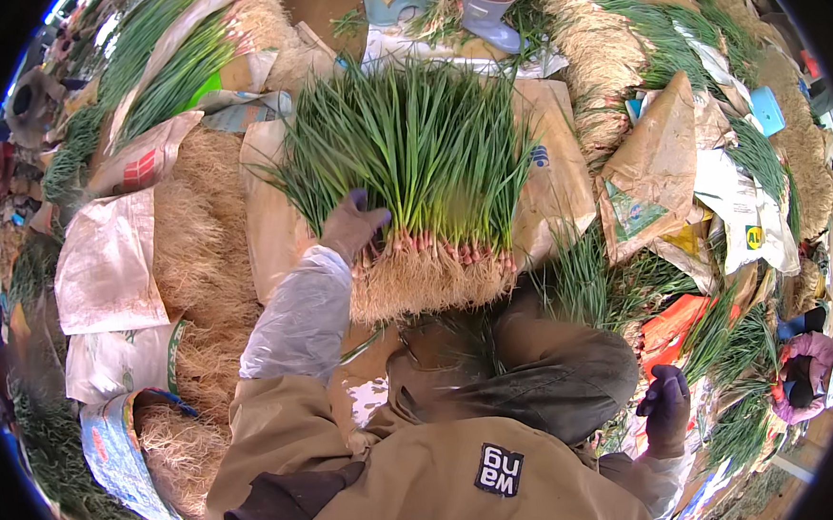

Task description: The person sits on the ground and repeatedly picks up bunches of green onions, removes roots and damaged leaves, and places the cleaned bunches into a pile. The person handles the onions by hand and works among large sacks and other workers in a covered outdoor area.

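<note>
A wide row of green onions lies before me, leaves pointing away and pale, tangled roots towards me. Their reddish bulb ends form a line just above the roots. At the left edge of this row is my left hand in a purplish glove, thumb and forefinger apart against the stalks; its other fingers are partly hidden. My right hand, also gloved, is raised at the lower right beside my knee. Its fingers are loosely curled and I see nothing in them. A brown sack-like sheet lies under the onions.
Piled onions with roots outward flank my left, partly covered by white sacks. Loose onions and a brown sack are at right. A person's rubber boots stand beyond the sheet; another person is far right.
</note>
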Demonstrator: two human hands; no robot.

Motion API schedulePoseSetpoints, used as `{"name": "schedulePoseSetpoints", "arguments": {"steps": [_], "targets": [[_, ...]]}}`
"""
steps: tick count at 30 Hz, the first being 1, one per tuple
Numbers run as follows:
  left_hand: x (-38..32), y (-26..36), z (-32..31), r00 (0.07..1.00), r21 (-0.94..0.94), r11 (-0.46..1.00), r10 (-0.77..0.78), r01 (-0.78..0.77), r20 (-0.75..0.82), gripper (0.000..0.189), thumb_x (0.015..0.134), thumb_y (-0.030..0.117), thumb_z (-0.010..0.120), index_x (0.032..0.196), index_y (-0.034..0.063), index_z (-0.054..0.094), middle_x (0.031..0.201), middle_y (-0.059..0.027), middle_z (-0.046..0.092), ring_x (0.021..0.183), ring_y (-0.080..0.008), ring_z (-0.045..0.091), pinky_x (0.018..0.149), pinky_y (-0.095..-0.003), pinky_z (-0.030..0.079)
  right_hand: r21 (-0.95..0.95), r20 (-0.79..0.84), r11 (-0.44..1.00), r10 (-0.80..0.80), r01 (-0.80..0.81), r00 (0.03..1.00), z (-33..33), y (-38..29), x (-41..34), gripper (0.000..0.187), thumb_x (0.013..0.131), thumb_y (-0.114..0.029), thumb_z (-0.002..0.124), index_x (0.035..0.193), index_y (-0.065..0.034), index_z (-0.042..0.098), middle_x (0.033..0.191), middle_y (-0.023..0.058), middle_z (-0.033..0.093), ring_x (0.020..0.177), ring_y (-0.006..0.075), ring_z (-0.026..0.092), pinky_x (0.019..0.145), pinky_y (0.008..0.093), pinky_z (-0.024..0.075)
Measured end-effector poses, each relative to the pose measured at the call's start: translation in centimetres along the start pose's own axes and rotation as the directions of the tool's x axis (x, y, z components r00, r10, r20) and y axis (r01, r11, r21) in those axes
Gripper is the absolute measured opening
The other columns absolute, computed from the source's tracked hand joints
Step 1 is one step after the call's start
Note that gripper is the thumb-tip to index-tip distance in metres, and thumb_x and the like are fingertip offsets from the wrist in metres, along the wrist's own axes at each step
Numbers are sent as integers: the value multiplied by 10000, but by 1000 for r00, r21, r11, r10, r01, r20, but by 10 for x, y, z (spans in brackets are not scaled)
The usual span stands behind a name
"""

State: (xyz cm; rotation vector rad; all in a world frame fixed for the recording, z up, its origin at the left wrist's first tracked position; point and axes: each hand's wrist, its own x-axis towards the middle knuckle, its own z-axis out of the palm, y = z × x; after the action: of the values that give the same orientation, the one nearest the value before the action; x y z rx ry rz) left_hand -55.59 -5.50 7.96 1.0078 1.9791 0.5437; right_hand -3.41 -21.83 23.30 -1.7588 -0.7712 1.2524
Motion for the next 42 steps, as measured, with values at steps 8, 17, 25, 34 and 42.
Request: {"name": "schedulePoseSetpoints", "arguments": {"steps": [8,17,25,34,42], "targets": [[5,47,11,763,701,500,639,-509,97,485,870,479,588,1280,221,570,1317,-78,534,1281,-283,414,1159,-469,202,-163,-14,987,4,-6,1000,14,-8,7,314,982,-288,479,1035,-8,610,662,16,497,488,96,485,430,228,444],[7,-32,50,813,735,366,377,-572,445,694,961,592,329,1537,220,222,1620,-94,67,1486,-342,0,1188,-457,-11,-303,-75,953,1,-24,997,11,-3,7,281,954,-160,442,1044,28,631,794,68,537,603,98,531,451,219,490],[20,-29,55,807,693,415,341,-590,482,698,958,592,341,1539,229,206,1622,-92,59,1490,-322,-7,1189,-446,-25,-249,-117,967,-90,59,989,12,8,-10,282,947,-173,545,1152,6,616,943,89,623,846,159,639,707,291,562],[23,-37,57,793,719,359,409,-595,452,704,949,589,350,1536,226,216,1621,-95,62,1489,-327,4,1189,-452,-19,-730,-47,681,-130,55,990,23,-21,-33,383,884,-207,662,1187,20,608,1096,142,676,1008,216,639,887,327,486],[27,-42,63,768,699,375,500,-609,400,701,930,588,404,1519,235,265,1616,-86,89,1484,-323,41,1190,-462,1,-700,138,693,-108,175,984,74,-81,51,361,929,-215,635,1184,39,600,1086,118,671,1008,159,606,917,286,462]]}}
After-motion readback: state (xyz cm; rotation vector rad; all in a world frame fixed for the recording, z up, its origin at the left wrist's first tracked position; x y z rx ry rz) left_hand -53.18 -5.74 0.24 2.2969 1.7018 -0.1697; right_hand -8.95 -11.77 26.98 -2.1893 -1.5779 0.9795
